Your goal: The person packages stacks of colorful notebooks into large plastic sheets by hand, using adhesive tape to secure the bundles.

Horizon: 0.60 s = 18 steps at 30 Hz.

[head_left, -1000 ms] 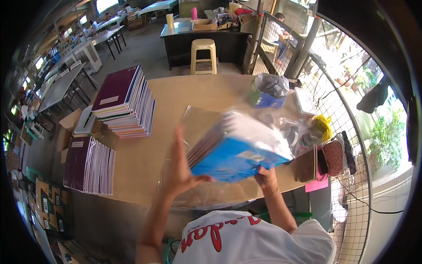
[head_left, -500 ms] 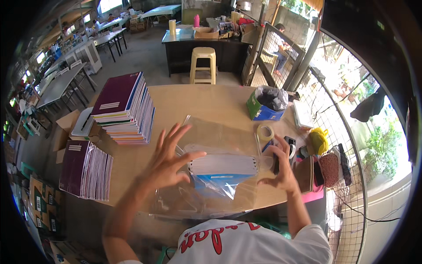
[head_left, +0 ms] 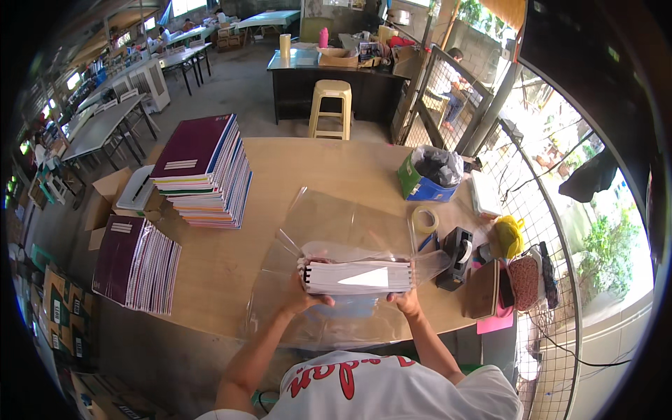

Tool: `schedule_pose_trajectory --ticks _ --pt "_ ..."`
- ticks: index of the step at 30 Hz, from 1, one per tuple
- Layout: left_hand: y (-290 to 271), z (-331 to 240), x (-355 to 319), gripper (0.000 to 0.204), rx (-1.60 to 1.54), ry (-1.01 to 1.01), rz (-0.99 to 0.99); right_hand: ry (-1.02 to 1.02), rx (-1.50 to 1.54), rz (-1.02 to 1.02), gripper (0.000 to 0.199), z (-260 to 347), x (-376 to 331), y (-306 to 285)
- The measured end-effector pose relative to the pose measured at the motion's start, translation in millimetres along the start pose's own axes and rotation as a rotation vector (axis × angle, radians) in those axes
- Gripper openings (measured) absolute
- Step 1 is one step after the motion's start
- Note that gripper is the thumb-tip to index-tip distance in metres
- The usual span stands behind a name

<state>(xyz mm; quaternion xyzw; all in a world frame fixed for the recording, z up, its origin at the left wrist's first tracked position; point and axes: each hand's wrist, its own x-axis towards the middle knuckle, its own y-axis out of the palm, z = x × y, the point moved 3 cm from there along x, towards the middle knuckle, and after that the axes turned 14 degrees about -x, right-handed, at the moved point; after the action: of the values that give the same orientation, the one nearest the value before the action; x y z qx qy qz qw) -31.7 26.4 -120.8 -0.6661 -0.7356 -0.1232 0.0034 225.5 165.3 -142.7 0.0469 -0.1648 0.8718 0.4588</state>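
A thick stack of notebooks [head_left: 357,278] stands near the front edge of the table, white page edges turned up. My left hand [head_left: 304,295] grips its left end, thumb on the near side. At the other end my right hand [head_left: 406,299] is closed on it in the same way. Some of the fingers are hidden behind the stack. Clear plastic film [head_left: 343,217] spreads beneath and around the notebooks, with creased folds at both ends. A blue patch shows through the film below the stack.
Left are a tall pile of maroon-covered notebooks [head_left: 196,150] and a lower row [head_left: 119,262]. On the right lie a roll of tape [head_left: 425,220], a black tape dispenser [head_left: 455,259], a brown case [head_left: 483,287] and a yellow bag [head_left: 509,236]. A bag-lined box [head_left: 427,175] stands behind.
Both hands, raised and spread above the film before, have come down and closed on the ends of the stack. Its blue cover shows less, and the page edges face up more.
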Motion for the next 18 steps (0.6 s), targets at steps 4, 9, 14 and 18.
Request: schedule_pose_trajectory --ticks 4,9,14,18 --pt "16.9 -7.7 1.3 0.133 -0.074 0.283 -0.223 -0.236 0.024 -0.192 0.135 79.6 11.1 -15.6" --pt "64.9 -12.3 -25.3 0.115 0.458 0.584 -0.79 -0.583 -1.05 -0.244 0.074 203.8 9.9 -37.0" --pt "66.5 -29.4 -22.0 0.098 0.546 0.584 -0.707 -0.75 -1.043 0.216 0.015 218.0 -7.6 -44.0" --pt "55.9 -34.7 -25.0 0.069 0.783 0.539 -0.482 -0.586 -1.011 0.361 0.02 246.0 -5.7 -51.8"
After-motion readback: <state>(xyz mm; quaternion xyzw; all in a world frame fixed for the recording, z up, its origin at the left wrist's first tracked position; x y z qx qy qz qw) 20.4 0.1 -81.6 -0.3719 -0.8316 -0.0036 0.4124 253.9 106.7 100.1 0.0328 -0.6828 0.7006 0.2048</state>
